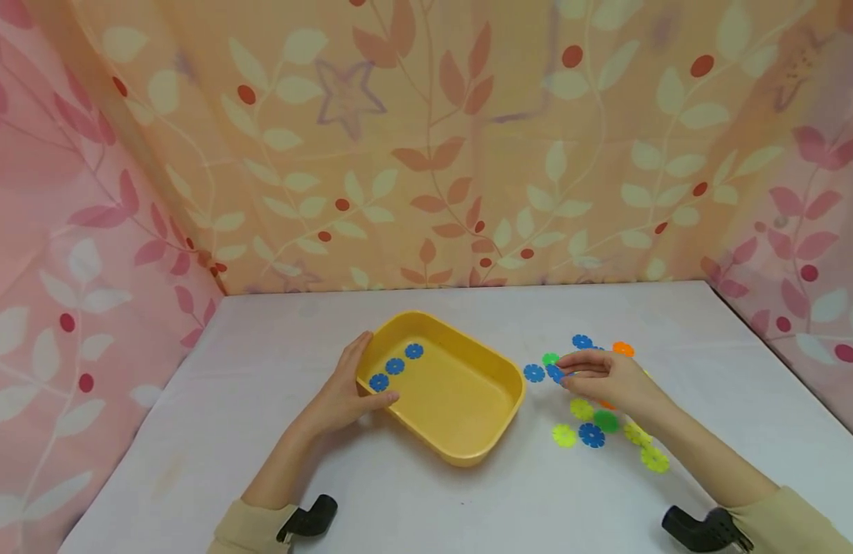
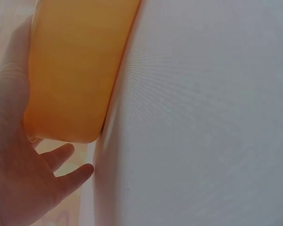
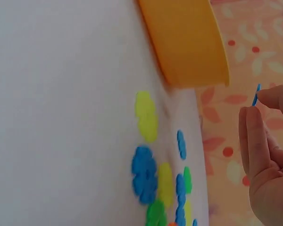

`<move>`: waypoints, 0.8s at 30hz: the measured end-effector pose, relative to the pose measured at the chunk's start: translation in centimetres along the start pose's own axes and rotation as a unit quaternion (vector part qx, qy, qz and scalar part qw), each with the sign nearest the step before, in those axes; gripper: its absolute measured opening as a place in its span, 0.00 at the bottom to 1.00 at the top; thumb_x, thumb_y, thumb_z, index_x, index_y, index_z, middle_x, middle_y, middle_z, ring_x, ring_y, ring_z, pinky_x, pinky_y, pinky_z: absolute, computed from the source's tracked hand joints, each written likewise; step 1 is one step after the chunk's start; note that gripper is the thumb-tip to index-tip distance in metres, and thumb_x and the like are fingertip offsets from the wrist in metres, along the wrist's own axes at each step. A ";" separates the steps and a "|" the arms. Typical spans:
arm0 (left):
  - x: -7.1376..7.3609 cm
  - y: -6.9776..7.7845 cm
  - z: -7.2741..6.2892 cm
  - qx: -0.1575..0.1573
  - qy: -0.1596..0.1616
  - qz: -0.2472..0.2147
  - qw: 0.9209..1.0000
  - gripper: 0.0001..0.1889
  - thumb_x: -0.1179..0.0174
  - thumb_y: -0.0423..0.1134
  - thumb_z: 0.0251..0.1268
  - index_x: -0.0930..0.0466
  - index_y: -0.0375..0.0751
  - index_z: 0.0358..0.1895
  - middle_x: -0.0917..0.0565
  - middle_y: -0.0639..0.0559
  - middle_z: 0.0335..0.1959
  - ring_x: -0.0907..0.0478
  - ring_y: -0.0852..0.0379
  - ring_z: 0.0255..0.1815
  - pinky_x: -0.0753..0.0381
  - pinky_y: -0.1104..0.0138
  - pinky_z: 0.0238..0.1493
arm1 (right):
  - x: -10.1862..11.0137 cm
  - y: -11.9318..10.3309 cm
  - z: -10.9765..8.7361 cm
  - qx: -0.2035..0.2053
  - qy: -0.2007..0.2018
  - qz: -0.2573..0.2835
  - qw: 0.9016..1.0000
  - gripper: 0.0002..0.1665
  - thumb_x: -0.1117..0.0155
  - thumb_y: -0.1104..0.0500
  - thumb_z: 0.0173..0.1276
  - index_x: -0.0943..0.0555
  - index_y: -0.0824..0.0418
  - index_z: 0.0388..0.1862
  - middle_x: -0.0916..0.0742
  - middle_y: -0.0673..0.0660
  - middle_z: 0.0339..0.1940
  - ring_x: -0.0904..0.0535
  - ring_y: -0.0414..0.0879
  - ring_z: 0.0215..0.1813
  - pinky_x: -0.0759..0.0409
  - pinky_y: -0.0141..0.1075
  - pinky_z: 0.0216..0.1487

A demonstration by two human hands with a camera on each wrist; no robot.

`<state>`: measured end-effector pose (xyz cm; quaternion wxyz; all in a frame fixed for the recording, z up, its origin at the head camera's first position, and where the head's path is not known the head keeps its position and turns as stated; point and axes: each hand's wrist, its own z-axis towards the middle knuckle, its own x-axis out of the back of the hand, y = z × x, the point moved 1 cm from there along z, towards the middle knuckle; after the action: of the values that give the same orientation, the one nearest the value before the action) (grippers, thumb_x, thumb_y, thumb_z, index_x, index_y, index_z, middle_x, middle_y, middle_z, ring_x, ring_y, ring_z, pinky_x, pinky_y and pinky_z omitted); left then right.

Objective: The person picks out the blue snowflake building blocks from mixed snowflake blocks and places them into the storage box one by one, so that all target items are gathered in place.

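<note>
A yellow plastic tray [image 1: 461, 377] stands at an angle on the table, with three blue notched discs [image 1: 394, 366] in a row along its left end. My left hand [image 1: 346, 392] grips that end, the thumb over the near rim and the fingers along the outer wall. In the right wrist view, thumb and fingertips of my right hand [image 3: 264, 146] pinch a blue notched disc [image 3: 256, 94], seen edge-on and raised off the table. In the head view this hand is right of the tray, above scattered discs, partly hiding them.
Loose flower-shaped discs lie on the white table [image 1: 191, 431] right of the tray: a blue disc [image 1: 591, 435], a yellow disc [image 1: 564, 435], a green disc [image 1: 606, 421], an orange disc [image 1: 623, 349] and several more. Patterned cloth [image 1: 426, 154] hangs behind and at both sides.
</note>
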<state>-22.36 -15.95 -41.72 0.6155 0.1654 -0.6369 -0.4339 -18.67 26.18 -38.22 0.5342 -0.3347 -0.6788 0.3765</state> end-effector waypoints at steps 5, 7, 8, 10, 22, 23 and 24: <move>0.2 0.2 0.1 -0.006 -0.001 0.004 1.000 0.59 0.27 0.55 0.52 0.59 0.40 0.79 0.56 0.44 0.79 0.56 0.43 0.77 0.51 0.45 0.72 | -2.3 -3.6 2.0 0.029 -0.056 0.048 0.997 0.27 0.29 0.50 0.63 0.21 0.62 0.58 0.15 0.57 0.53 0.18 0.51 0.53 0.20 0.45 0.54; 0.3 0.3 0.1 -0.010 -0.004 0.010 1.000 0.59 0.27 0.55 0.52 0.59 0.39 0.78 0.56 0.43 0.79 0.56 0.43 0.77 0.51 0.45 0.72 | -3.7 -5.0 3.1 0.041 -0.072 0.052 0.995 0.26 0.29 0.51 0.62 0.20 0.62 0.56 0.14 0.57 0.50 0.17 0.51 0.51 0.20 0.43 0.53; 0.3 0.3 0.1 -0.012 -0.005 0.013 1.000 0.60 0.27 0.55 0.51 0.59 0.39 0.79 0.56 0.44 0.79 0.56 0.43 0.77 0.51 0.46 0.72 | -4.4 -5.7 3.6 0.044 -0.080 0.052 0.994 0.26 0.28 0.51 0.61 0.20 0.62 0.55 0.13 0.56 0.49 0.17 0.51 0.50 0.19 0.42 0.53; 0.4 0.4 0.1 -0.010 -0.009 0.016 1.000 0.61 0.26 0.55 0.49 0.60 0.39 0.79 0.56 0.44 0.79 0.56 0.43 0.77 0.52 0.46 0.73 | -6.1 -6.8 4.8 0.053 -0.095 0.051 0.993 0.24 0.27 0.53 0.60 0.18 0.61 0.53 0.13 0.55 0.46 0.16 0.50 0.48 0.18 0.40 0.51; 0.2 -0.1 0.2 0.002 -0.026 0.012 1.000 0.65 0.24 0.57 0.45 0.62 0.41 0.79 0.59 0.47 0.79 0.58 0.46 0.78 0.52 0.48 0.73 | -15.1 -8.5 9.7 0.132 -0.171 -0.064 0.974 0.14 0.23 0.57 0.54 0.13 0.60 0.39 0.12 0.49 0.31 0.16 0.40 0.35 0.18 0.31 0.39; 0.2 -0.2 0.2 0.003 -0.026 0.012 1.000 0.65 0.24 0.57 0.46 0.62 0.41 0.79 0.59 0.47 0.79 0.58 0.46 0.78 0.52 0.47 0.73 | -15.7 -8.6 9.8 0.139 -0.175 -0.079 0.972 0.13 0.23 0.57 0.54 0.13 0.59 0.38 0.12 0.48 0.30 0.17 0.39 0.34 0.18 0.30 0.39; 0.3 -0.2 0.1 0.005 -0.026 0.010 1.000 0.65 0.24 0.57 0.46 0.62 0.41 0.79 0.59 0.48 0.79 0.58 0.46 0.78 0.52 0.47 0.73 | -16.2 -8.6 9.9 0.149 -0.179 -0.093 0.968 0.12 0.24 0.58 0.54 0.13 0.59 0.37 0.13 0.47 0.29 0.17 0.38 0.33 0.19 0.29 0.38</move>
<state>-22.58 -16.23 -41.70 0.6025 0.1508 -0.6561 -0.4288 -25.50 6.56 -39.84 0.4805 -0.1142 -0.7280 0.4755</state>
